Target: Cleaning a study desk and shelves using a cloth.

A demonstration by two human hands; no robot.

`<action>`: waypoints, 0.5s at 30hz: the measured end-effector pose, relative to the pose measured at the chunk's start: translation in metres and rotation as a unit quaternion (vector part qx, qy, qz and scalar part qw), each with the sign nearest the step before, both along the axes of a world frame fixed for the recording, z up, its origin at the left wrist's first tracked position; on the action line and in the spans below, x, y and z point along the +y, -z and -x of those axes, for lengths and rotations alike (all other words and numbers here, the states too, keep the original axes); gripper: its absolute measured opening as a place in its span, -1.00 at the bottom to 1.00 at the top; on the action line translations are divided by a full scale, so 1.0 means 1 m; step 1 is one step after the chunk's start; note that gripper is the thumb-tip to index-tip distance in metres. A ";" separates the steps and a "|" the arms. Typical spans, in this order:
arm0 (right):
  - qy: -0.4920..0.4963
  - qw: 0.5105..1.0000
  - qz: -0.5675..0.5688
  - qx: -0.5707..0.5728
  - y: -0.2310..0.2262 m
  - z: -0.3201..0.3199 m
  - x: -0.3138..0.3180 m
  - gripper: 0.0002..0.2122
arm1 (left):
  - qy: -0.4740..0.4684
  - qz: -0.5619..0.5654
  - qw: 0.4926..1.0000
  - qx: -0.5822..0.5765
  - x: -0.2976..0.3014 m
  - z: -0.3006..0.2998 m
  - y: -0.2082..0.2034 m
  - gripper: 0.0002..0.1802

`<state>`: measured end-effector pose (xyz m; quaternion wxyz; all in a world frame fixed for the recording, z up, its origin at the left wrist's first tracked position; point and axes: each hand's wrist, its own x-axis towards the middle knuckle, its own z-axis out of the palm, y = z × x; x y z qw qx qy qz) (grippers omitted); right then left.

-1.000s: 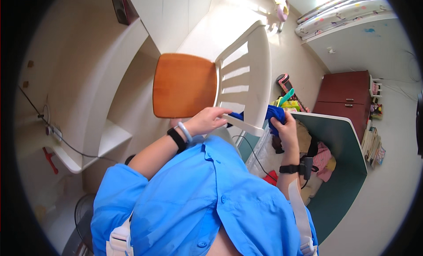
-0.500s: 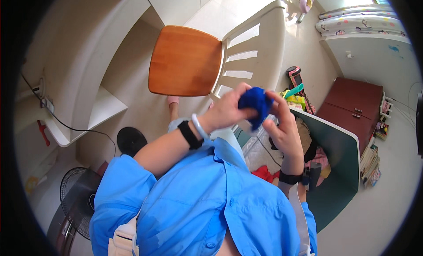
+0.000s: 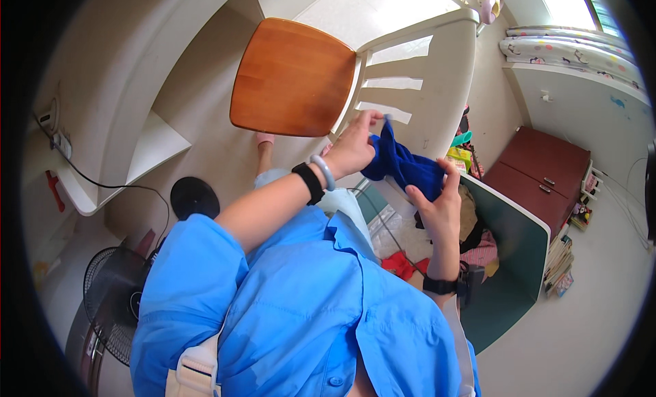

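A dark blue cloth [image 3: 408, 166] is stretched and twisted between my hands, in front of the chair's slatted back. Pinching its upper left end is my left hand [image 3: 354, 145], with one narrow corner poking up by the fingertips. My right hand [image 3: 441, 202] grips the other end between thumb and fingers. The folds hide what kind of garment or cloth it is. Below my right hand, clothes lie inside an open dark green compartment with a white rim [image 3: 523, 288]. A pink striped cloth [image 3: 484, 250] and a red cloth [image 3: 398, 265] show there.
A white chair with a brown wooden seat [image 3: 294, 79] stands ahead. White furniture [image 3: 160, 147] and a black fan [image 3: 113, 298] are at the left, with a cable hanging. A dark red cabinet [image 3: 540, 168] and stacked books [image 3: 559, 260] stand at the right.
The blue cloth was bunched into a ball between my hands; now it is drawn out longer. My left hand has risen slightly, and my right hand has moved down a little.
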<state>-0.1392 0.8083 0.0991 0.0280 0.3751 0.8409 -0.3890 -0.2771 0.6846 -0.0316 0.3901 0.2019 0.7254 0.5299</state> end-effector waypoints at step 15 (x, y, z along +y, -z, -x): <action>-0.171 0.983 -0.055 -0.042 -0.042 -0.013 0.003 -0.80 | 0.155 -0.142 0.962 0.174 -0.007 -0.019 -0.004 -0.76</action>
